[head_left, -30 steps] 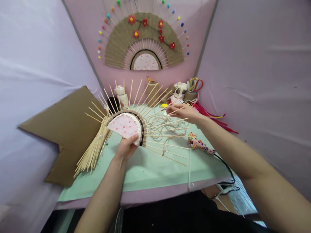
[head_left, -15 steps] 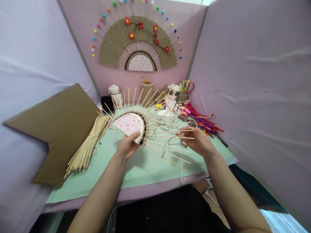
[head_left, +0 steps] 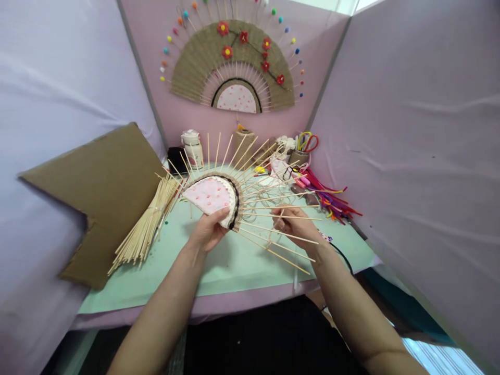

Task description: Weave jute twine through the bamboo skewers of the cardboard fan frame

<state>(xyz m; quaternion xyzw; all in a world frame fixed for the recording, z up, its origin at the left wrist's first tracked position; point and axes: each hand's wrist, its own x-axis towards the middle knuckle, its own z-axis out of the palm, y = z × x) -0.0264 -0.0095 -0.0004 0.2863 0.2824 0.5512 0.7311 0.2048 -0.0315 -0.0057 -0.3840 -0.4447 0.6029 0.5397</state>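
Note:
My left hand [head_left: 208, 229] grips the lower edge of a half-round fan base [head_left: 209, 195], thumb on top and fingers beneath. The base has pink dotted cloth, a white braided trim and a black cord around its curve. Thin wooden sticks [head_left: 281, 237] radiate from it like rays. Among the right-hand sticks, my right hand [head_left: 294, 223] has its fingertips pinched together on a strand of twine [head_left: 270, 235]. That strand loops around the lower sticks. More loose twine [head_left: 269, 197] lies in coils on the table behind the sticks.
A finished fan [head_left: 238, 57] hangs on the back wall. Leftward are a bundle of sticks [head_left: 146, 224] and a cardboard sheet [head_left: 97, 198]. Behind stand a white bottle [head_left: 192, 148] and a twine spool [head_left: 244, 146]. Scissors [head_left: 308, 141] and coloured pipe cleaners [head_left: 328, 195] are at right.
My right hand has moved left, closer to the fan base, drawing in along the sticks with the twine. My left hand still holds the base. The whole view has shifted slightly.

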